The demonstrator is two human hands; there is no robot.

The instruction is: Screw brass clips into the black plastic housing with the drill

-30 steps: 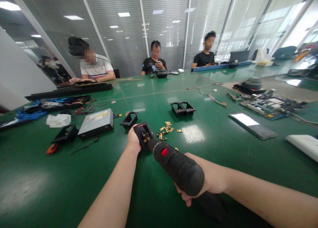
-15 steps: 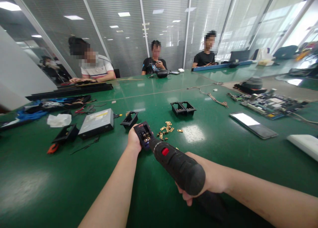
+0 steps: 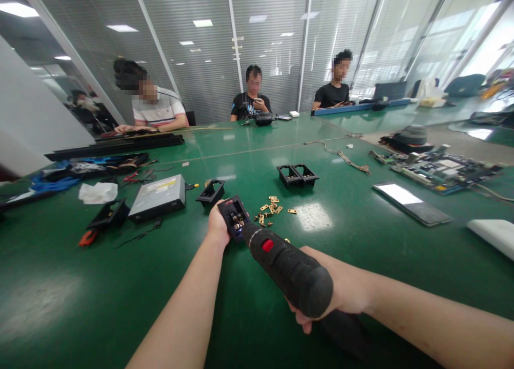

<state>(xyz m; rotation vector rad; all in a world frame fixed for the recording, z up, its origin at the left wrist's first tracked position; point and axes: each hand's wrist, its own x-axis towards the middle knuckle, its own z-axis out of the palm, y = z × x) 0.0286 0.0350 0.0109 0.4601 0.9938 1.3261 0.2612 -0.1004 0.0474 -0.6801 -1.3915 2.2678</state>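
My left hand grips a small black plastic socket housing with brass parts inside, holding it on the green table. My right hand is wrapped round the handle of a black electric screwdriver with a red button. Its tip points into the housing. Several loose brass contacts lie on the table just right of the housing.
An empty black housing and a double one lie beyond. A silver optical drive, another black housing and white tissue sit left; a tablet and circuit boards right. Three people sit at the far side.
The view has shifted slightly; both hands, the housing and the screwdriver stay in nearly the same place.
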